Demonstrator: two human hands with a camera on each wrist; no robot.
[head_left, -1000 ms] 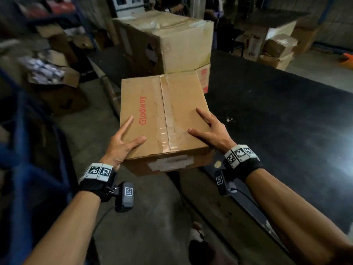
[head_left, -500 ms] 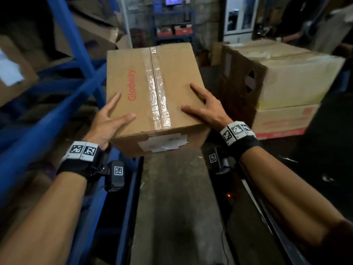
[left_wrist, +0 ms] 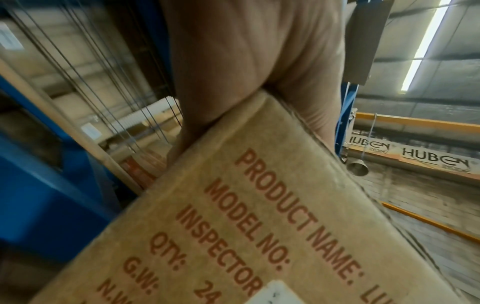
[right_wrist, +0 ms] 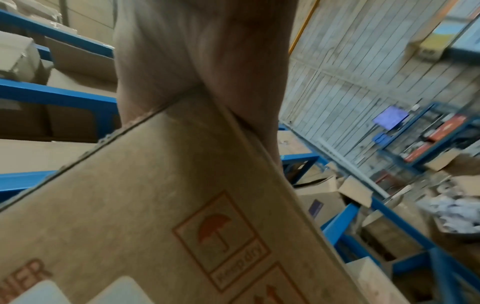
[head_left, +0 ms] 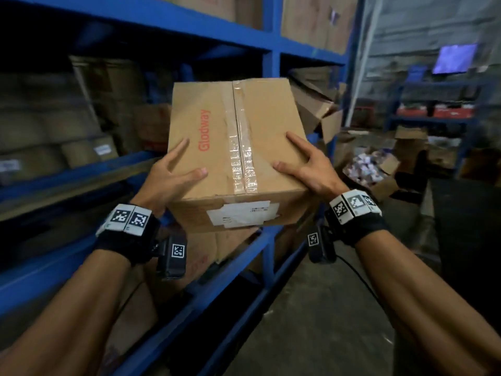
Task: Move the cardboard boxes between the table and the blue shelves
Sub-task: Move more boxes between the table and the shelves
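Head view shows the cardboard box [head_left: 238, 147] carried in the air in front of the blue shelves [head_left: 271, 147], clear of any surface, its taped top seam facing up and a white label on the near face. The left hand [head_left: 173, 172] and right hand [head_left: 306, 164] clamp it from opposite sides near the closest corners, thumbs and forefingers lying flat across the top; the remaining fingers are hidden behind the side walls, so I cannot say how far they wrap underneath. The step looks like loading this box onto a shelf level. To do it well, I would keep the box level, lead with the far edge over the blue front rail [head_left: 81, 172], rest the base on the rail, then slide it in and take the hands out sideways before they get pinched against the neighbouring cartons [head_left: 89, 147]. The bay to the right holds crumpled, open-flapped boxes [head_left: 317, 109], so the left bay seems the tidier target, though motion blur makes its free depth hard to judge. The box is plain brown corrugated board with sharp creased edges, glossy wrinkled packing tape and red printed lettering; the shelves are painted metal with square uprights.
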